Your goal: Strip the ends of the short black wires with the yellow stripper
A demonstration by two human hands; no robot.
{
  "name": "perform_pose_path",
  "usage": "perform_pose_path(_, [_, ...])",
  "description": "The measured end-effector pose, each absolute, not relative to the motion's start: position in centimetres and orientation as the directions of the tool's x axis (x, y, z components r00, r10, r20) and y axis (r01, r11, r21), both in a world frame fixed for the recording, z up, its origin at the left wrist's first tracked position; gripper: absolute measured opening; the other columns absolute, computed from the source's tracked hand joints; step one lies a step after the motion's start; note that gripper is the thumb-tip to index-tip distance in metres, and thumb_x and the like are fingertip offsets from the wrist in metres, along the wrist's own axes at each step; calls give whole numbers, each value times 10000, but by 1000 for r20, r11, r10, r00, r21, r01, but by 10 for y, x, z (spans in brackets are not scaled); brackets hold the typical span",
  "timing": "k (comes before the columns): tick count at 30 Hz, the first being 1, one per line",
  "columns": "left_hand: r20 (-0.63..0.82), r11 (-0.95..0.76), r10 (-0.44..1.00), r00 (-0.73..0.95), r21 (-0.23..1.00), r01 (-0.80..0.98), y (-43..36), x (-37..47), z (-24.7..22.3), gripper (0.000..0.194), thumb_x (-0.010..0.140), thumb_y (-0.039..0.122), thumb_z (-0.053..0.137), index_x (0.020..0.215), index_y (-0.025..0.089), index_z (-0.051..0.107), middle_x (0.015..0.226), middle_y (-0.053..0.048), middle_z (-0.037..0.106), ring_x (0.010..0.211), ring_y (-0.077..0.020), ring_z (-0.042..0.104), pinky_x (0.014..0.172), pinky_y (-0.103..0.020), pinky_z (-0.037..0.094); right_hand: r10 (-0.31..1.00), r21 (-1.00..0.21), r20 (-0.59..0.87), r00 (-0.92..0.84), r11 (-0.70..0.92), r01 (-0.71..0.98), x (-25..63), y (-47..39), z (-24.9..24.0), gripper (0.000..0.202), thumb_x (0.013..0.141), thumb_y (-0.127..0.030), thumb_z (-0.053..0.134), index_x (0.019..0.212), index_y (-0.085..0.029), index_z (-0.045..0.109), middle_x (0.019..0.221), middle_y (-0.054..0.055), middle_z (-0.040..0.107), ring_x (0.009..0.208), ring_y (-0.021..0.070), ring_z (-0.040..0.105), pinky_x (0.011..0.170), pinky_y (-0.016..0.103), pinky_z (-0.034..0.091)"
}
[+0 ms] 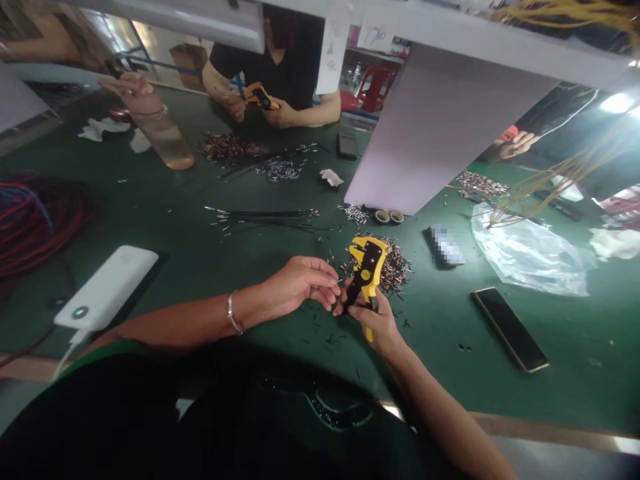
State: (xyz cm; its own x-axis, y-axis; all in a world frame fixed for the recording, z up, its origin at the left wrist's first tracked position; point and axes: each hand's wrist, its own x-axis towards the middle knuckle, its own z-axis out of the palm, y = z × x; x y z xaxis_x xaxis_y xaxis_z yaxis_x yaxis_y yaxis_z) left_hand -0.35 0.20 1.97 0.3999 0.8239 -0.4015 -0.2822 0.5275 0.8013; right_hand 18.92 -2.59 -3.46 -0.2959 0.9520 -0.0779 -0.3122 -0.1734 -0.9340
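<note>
My right hand (377, 321) is wrapped round the handles of a yellow and black wire stripper (369, 270), its jaws pointing up and to the left. Close beside it, my left hand (307, 283) is closed in a pinch, thumb against forefinger. A tiny pale tip shows at those fingertips, too small to name. Just behind the stripper lies a heap of short dark wire pieces with coppery ends (396, 265). Beyond my left hand, a bundle of black wires (265, 217) rests on the green table (185, 267). Small silvery terminals (355, 213) lie near its right end.
A white power bank (107, 287) and red cable coils (37, 227) are at left; a phone (510, 330) and plastic bag (533, 250) at right. Across the table, a co-worker's hands (280, 115) hold another stripper. A bottle (163, 133) stands behind; a pale panel (440, 127) divides the table.
</note>
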Motion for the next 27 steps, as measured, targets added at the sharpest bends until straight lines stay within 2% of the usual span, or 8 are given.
perform_pose_path(4, [-394, 506, 839, 374, 817, -275, 5, -7, 19, 151, 657, 162, 736, 777, 127, 652, 690, -66, 704, 550, -144, 631, 561, -314, 530, 960, -936, -90, -265, -172, -308, 187, -26, -31, 424, 655, -188, 729, 1059, -231, 608, 869, 2, 676, 695, 196, 658, 711, 378, 522])
perform_pose_path(9, [-378, 441, 884, 275, 869, -223, 20, -13, 14, 153, 677, 173, 729, 795, 131, 641, 696, -58, 703, 558, -140, 637, 572, -307, 531, 973, -889, -127, -191, -197, -414, 181, -25, -27, 407, 642, -184, 680, 1039, -217, 597, 842, 5, 687, 643, 200, 659, 686, 379, 507])
perform_pose_path(15, [-300, 321, 934, 192, 943, -90, 78, -2, 3, 123, 690, 136, 691, 777, 132, 604, 680, -67, 683, 553, -149, 632, 608, -346, 552, 977, -853, -171, -124, -210, -477, 180, -23, -27, 386, 638, -184, 666, 1016, -204, 590, 817, 4, 689, 639, 207, 657, 656, 383, 521])
perform_pose_path(18, [-174, 171, 971, 161, 985, 37, 123, 14, 4, 89, 743, 133, 658, 800, 122, 591, 703, -73, 667, 604, -139, 640, 693, -353, 569, 978, -857, -178, -107, -208, -471, 180, -22, -27, 392, 623, -192, 675, 1006, -202, 592, 807, -3, 683, 627, 201, 652, 644, 374, 516])
perform_pose_path(21, [-95, 75, 980, 174, 990, 122, 165, 26, 7, 209, 767, 118, 633, 975, 98, 636, 898, -109, 704, 756, -150, 674, 783, -336, 557, 985, -873, -154, -84, -175, -455, 179, -21, -27, 387, 613, -196, 674, 990, -204, 591, 786, -6, 680, 596, 191, 637, 627, 356, 492])
perform_pose_path(24, [15, -61, 991, 130, 932, 358, 189, 19, 6, 331, 720, 82, 630, 1049, 84, 668, 1005, -126, 704, 862, -180, 658, 818, -326, 520, 986, -878, -150, -73, -167, -449, 180, -20, -26, 376, 615, -192, 673, 982, -202, 592, 785, -5, 681, 587, 188, 637, 609, 337, 465])
perform_pose_path(27, [58, -125, 989, 138, 824, 552, 194, -9, 0, 320, 715, 127, 638, 1026, 103, 710, 950, -104, 719, 894, -217, 641, 828, -336, 489, 984, -877, -157, -78, -176, -447, 181, -21, -27, 379, 624, -194, 681, 994, -201, 600, 804, -5, 682, 603, 196, 654, 614, 337, 463])
